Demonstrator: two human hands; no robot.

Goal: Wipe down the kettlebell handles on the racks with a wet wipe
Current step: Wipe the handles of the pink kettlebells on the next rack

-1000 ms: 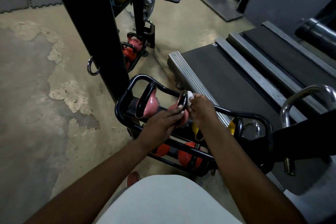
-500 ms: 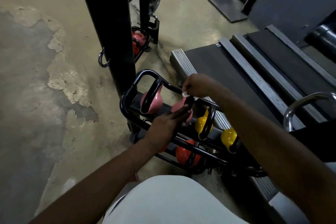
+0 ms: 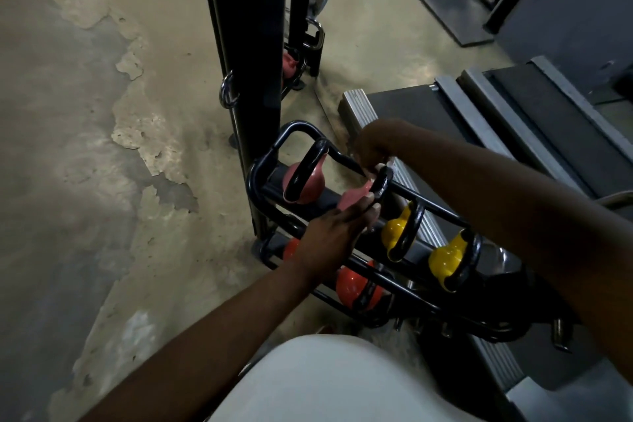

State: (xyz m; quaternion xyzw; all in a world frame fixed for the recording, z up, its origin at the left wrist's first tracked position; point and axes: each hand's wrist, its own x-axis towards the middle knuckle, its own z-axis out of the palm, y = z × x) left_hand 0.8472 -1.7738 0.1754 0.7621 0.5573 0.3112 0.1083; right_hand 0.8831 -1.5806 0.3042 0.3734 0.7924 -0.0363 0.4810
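Both hands at the second pink kettlebell in the upper row of the rack.
Nearest me, I see the left hand lying straight-fingered against that bell's body, gripping nothing. Towards the rack's far rail, the right hand curls over the top of the black handle, pinching a pale scrap, the wet wipe, onto it; blur hides detail. Two yellow kettlebells share that row. Beyond the rack lies a treadmill.
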